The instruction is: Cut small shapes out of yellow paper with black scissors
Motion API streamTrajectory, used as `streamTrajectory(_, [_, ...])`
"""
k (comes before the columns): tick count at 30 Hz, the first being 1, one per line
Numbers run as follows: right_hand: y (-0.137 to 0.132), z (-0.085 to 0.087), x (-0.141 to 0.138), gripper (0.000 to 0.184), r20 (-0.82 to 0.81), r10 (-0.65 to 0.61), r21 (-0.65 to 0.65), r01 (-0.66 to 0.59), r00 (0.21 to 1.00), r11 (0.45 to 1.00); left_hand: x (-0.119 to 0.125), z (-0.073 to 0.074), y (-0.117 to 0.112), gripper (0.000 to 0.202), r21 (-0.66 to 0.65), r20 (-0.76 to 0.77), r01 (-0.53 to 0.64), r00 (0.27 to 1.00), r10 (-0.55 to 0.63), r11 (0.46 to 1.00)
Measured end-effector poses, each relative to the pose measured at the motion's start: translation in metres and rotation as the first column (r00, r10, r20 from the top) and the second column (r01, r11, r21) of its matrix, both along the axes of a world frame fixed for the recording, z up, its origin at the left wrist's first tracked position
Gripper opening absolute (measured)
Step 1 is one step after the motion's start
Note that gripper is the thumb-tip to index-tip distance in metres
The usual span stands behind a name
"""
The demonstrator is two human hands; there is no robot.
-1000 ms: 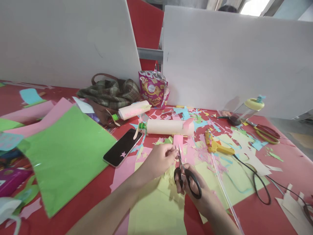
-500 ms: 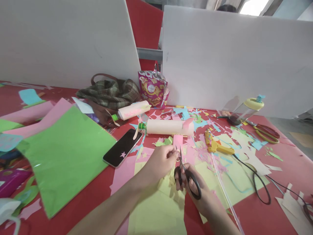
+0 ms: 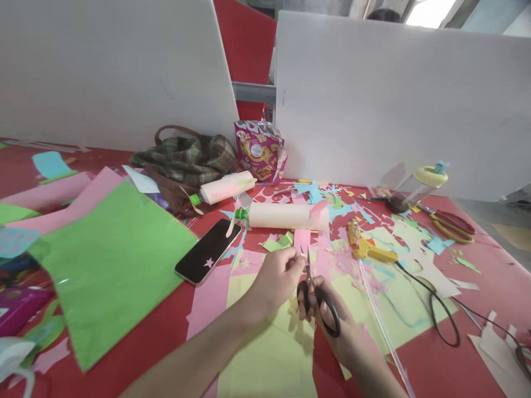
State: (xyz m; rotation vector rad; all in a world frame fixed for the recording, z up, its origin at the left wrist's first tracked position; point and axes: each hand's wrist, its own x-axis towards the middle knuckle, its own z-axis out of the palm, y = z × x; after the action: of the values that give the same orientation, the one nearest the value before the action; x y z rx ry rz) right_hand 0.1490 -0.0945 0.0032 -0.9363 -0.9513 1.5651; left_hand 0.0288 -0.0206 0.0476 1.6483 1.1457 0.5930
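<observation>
Hands (image 3: 276, 279) close together; scissors (image 3: 311, 283) in right; right table edge (image 3: 489, 244) well apart.

Both hands in front, near each other, left slightly farther forward; left forearm (image 3: 194, 351) bare, angled in from lower left, more of it visible than the right; left hand (image 3: 277, 279) back up, thumb and index pinched; right forearm (image 3: 371, 362) bare, angled in from lower right; right hand (image 3: 338, 315) fingers curled in a grip.
</observation>
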Motion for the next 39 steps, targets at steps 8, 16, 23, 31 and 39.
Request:
streamTrajectory(8, [-0.001,-0.003,-0.001,0.027,0.013,-0.011,0.004,0.011,1.000,1.000,0.004,-0.004,-0.003,0.027,0.007,0.098,-0.068,0.993,0.067,0.998])
streamTrajectory(16, [-0.002,-0.009,-0.002,0.030,0.111,-0.042,0.002,0.042,0.993,0.999,0.009,-0.011,-0.009,0.025,-0.113,0.287,-0.105,0.948,0.133,0.988])
streamTrajectory(23, [-0.002,-0.008,-0.004,0.028,0.106,-0.092,0.013,0.091,0.990,0.996,0.013,-0.014,-0.012,0.020,-0.268,0.394,-0.091,0.898,0.195,0.959])
streamTrajectory(31, [-0.004,-0.010,-0.006,0.027,0.128,-0.091,0.013,0.090,0.988,0.996,0.016,-0.020,-0.017,0.021,-0.328,0.431,-0.055,0.880,0.201,0.943])
streamTrajectory(39, [-0.002,-0.005,-0.006,0.027,0.169,-0.075,0.029,0.071,0.983,0.997,0.017,-0.020,-0.019,0.024,-0.326,0.432,-0.078,0.874,0.222,0.942])
